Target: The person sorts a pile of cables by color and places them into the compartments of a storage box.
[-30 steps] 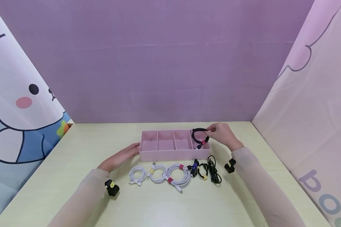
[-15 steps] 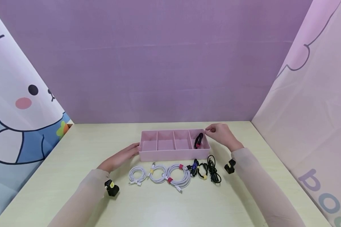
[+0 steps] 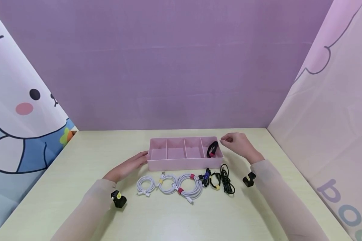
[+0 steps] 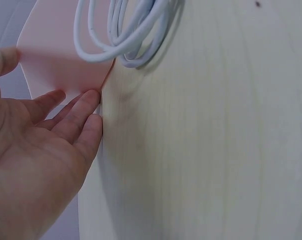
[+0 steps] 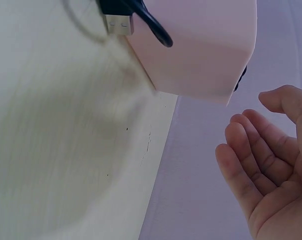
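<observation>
A pink box (image 3: pixel 185 164) with several compartments in a row stands on the table. In its rightmost compartment lies a coiled black cable (image 3: pixel 212 149) with a red tie. My left hand (image 3: pixel 128 166) touches the box's left end; in the left wrist view its fingertips and thumb meet the pink wall (image 4: pixel 66 65). Just off the box's right end, my right hand (image 3: pixel 239 144) hovers with nothing in it. Its fingers (image 5: pixel 236 135) are loosely bent, and the thumb stands apart from them in the right wrist view.
In front of the box lie coiled white cables (image 3: pixel 146 185), one large white coil (image 3: pixel 196 192) with red ties, and black cables (image 3: pixel 227 182), one with a USB plug (image 5: pixel 119 24). A purple backdrop (image 3: pixel 175 67) rises behind the table (image 3: pixel 175 222).
The black cable with the red tie went from my right hand into the rightmost compartment. My right hand has then drawn slightly right. The left hand stays on the box.
</observation>
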`<control>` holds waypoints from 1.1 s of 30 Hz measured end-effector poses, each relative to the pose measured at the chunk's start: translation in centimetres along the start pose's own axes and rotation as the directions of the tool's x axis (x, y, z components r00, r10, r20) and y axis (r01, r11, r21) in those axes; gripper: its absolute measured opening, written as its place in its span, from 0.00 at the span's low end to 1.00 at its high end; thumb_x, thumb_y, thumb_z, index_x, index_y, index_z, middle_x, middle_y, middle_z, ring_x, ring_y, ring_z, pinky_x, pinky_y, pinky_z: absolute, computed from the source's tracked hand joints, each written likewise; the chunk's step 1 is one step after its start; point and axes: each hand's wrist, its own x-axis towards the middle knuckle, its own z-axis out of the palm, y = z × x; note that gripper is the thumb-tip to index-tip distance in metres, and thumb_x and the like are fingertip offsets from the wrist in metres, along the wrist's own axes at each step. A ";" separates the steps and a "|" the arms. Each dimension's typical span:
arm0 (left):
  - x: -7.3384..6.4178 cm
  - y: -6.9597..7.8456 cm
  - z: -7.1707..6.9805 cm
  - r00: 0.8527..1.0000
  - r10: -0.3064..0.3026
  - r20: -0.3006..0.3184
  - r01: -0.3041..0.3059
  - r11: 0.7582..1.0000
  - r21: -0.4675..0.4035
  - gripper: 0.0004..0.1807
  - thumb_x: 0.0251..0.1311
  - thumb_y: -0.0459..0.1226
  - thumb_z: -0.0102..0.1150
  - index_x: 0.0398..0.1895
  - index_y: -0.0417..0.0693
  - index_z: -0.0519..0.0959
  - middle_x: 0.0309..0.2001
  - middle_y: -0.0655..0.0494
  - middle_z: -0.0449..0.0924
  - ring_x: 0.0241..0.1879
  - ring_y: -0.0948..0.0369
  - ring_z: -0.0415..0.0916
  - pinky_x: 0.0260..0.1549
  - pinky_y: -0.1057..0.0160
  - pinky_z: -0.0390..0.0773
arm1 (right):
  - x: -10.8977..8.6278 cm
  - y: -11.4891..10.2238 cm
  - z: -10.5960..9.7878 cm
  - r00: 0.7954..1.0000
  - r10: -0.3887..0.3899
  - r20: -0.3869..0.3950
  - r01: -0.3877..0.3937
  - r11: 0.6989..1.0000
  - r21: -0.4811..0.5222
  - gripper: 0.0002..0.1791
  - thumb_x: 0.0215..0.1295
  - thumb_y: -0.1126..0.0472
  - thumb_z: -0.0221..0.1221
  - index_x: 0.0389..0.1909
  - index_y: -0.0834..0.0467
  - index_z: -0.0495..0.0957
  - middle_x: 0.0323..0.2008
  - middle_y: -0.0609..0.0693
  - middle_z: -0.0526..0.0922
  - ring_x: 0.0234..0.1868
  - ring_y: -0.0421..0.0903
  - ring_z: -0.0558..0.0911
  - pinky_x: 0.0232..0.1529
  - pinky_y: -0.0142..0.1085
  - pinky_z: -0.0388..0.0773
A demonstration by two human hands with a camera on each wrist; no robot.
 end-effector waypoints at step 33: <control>0.4 -0.1 0.4 0.999 0.034 -0.001 -0.034 0.999 -0.030 0.42 0.74 0.63 0.36 0.81 0.49 0.48 0.78 0.45 0.51 0.76 0.44 0.46 0.72 0.38 0.44 | -3.6 1.1 -0.4 0.998 -0.017 0.061 0.019 0.999 -0.031 0.13 0.70 0.58 0.61 0.45 0.63 0.86 0.34 0.48 0.87 0.35 0.44 0.84 0.40 0.44 0.82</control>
